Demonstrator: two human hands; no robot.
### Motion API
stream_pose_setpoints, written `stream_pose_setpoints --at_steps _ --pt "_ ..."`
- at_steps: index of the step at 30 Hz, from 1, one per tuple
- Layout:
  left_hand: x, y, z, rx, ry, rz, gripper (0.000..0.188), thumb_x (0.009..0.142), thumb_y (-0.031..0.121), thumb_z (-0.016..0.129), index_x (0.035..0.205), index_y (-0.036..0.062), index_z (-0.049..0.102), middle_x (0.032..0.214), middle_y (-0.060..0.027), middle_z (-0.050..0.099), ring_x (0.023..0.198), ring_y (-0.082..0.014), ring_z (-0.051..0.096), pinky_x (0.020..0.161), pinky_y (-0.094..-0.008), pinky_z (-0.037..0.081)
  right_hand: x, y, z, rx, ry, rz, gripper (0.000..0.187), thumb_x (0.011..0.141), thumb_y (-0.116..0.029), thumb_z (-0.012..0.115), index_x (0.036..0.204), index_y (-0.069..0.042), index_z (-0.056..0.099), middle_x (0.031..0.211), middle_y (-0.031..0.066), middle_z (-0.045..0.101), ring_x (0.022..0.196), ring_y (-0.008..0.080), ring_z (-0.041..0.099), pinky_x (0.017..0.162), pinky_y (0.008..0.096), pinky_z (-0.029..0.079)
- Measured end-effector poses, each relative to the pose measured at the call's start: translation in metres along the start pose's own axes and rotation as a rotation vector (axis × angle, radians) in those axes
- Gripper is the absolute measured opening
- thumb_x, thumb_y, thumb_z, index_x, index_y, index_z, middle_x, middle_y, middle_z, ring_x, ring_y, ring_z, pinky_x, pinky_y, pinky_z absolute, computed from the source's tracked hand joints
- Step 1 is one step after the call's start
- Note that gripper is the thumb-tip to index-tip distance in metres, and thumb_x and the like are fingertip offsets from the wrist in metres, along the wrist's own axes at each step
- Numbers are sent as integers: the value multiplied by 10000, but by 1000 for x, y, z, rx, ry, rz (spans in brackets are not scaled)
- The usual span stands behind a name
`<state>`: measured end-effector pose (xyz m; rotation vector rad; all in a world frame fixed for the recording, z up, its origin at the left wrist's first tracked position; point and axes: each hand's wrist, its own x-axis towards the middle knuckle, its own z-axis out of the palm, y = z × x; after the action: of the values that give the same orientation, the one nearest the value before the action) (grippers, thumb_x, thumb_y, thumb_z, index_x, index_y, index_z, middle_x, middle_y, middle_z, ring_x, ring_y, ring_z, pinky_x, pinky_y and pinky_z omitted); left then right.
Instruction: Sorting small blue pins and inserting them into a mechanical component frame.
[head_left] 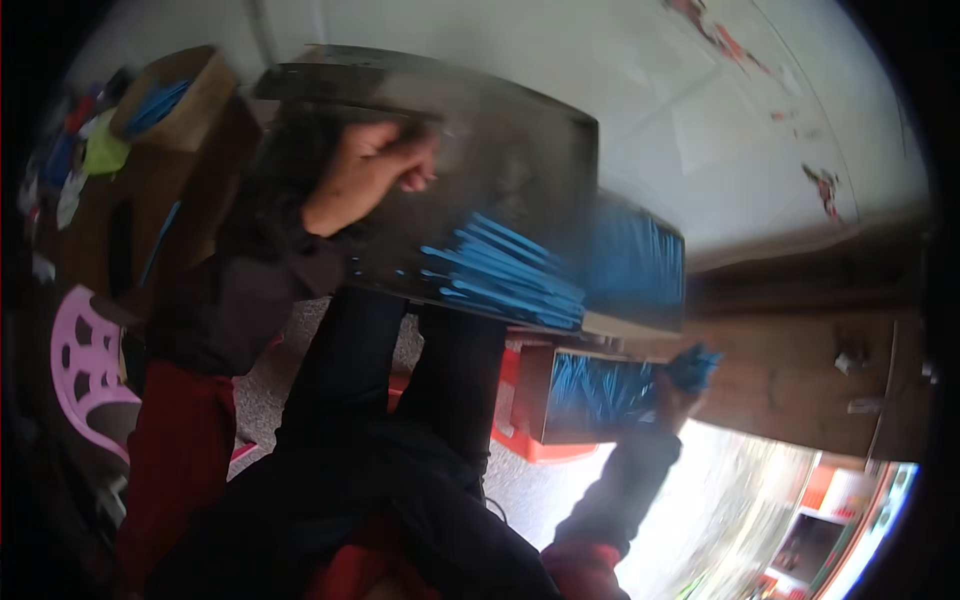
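A pale wall [680, 150] with peeling reddish patches stands behind a dark tabletop [520, 160]. The left hand [372, 178] hovers over it, fingers curled inward; blur hides whether they pinch anything. The right hand [683, 402], low and to the right, has its fingers closed around a bundle of blue sticks [697, 367] (also smeared by motion). A loose grip could let sticks slip out and scatter on the floor. Loose blue sticks [510, 268] lie unevenly near the tabletop's front edge, where a brushing sleeve might knock some off. Just beside the right hand, a lower box [534, 392] holds many blue sticks; overfilling or a bump could spill it. An upper box [622, 328] at the tabletop's right end looks full of blue. Far left, a cardboard box [207, 98] contains more blue pieces.
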<state>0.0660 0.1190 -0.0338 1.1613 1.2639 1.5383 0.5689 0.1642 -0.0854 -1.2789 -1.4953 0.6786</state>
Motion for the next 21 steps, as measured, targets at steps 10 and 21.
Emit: stream_pose_setpoints --at_steps 10,21 --pt "-6 -13 12 301 38 353 229 813 201 691 748 4 593 714 -41 599 631 -154 582 579 -306 457 137 -183 251 -554 -697 -789 485 644 5 597 1112 -47 477 701 204 608 663 396 614 609 458 492" --pt "3 -17 60 1029 -316 238 276 747 323 700 756 53 644 680 -152 623 733 -373 634 646 -474 482 149 -130 325 -763 -919 -917 742 633 -131 700 1321 -67 427 1239 194 487 1153 389 463 954 463 387"
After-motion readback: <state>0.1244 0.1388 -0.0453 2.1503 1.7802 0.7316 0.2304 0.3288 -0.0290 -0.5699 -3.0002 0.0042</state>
